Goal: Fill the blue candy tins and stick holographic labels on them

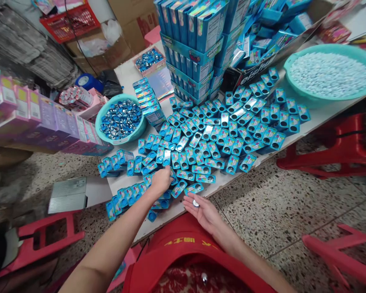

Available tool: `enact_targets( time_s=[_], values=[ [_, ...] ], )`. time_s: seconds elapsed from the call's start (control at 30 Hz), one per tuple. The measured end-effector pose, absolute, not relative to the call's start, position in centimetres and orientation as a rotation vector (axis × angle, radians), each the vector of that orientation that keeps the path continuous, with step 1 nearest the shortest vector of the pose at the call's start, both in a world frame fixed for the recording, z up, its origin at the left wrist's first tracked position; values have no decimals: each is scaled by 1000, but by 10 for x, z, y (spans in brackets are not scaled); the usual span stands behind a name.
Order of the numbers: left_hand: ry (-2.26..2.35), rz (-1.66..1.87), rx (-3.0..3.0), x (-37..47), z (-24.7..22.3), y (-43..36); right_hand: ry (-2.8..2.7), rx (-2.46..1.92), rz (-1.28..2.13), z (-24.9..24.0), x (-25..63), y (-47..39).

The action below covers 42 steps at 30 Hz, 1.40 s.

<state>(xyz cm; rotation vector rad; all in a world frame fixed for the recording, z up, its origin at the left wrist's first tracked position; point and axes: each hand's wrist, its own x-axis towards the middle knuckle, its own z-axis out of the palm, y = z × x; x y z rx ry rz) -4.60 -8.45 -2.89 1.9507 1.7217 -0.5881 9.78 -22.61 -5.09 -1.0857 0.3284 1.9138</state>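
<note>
My left hand (161,181) is closed and reaches down among the blue boxes at the front left of the spread; what its fingers press or hold is hidden. Many small blue boxes (203,169) stand upright on the table, most showing a dark round hole on top, and some at the left have blue caps in theirs. My right hand (205,213) is turned palm up at the table's front edge, fingers stretched out, with a small round silver-and-blue cap (196,203) lying on them. A turquoise bowl (118,142) full of such caps sits at the left.
A large turquoise basin (323,103) of pale blue candies stands at the right. Stacked display boxes (189,65) rise at the back, beside a carton (256,77) of blue packs. Pink and purple boxes (53,122) line the left. Red stools (332,142) stand on the floor.
</note>
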Motion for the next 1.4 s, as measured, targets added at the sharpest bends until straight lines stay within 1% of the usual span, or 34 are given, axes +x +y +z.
enact_targets(
  time_s=[0.13,0.33,0.43,0.5,0.57,0.67,0.73,0.8,0.87,0.97,1.07,1.13,1.23,1.3,1.4],
  values=[
    [1700,-744,1997,-32,-28,-80,347,-1088,1908,-50,98,-224],
    [1700,-799,1996,-24,-29,-74,403,-1087,1889,-40,97,-217],
    [1707,-764,1974,-31,-26,-73,447,-1047,1870,-36,99,-214],
    [1707,-645,2005,-36,-21,-82,463,-1038,1843,-35,100,-212],
    [1663,-400,1980,-38,-15,-101,461,-1050,1791,-35,98,-212],
    [1427,-3,1605,-31,-13,-143,391,-1049,1710,-36,89,-213],
    [1288,177,1284,-23,-19,-169,307,-1038,1721,-36,81,-215],
    [1271,296,1067,-18,-28,-186,230,-1042,1776,-34,75,-217],
    [1306,338,958,-18,-36,-192,182,-1061,1798,-31,72,-218],
    [1338,292,946,-25,-37,-182,143,-1070,1764,-28,71,-218],
    [1455,152,1195,-34,-30,-158,125,-1118,1752,-29,74,-218],
    [1556,-34,1502,-36,-26,-140,129,-1192,1727,-32,80,-218],
    [1595,-408,1871,-29,-25,-118,152,-1264,1660,-38,91,-217],
    [1585,-608,1978,-20,-27,-111,175,-1278,1628,-40,99,-214],
    [1592,-755,2025,-6,-29,-106,200,-1284,1611,-39,108,-208]
  ],
)
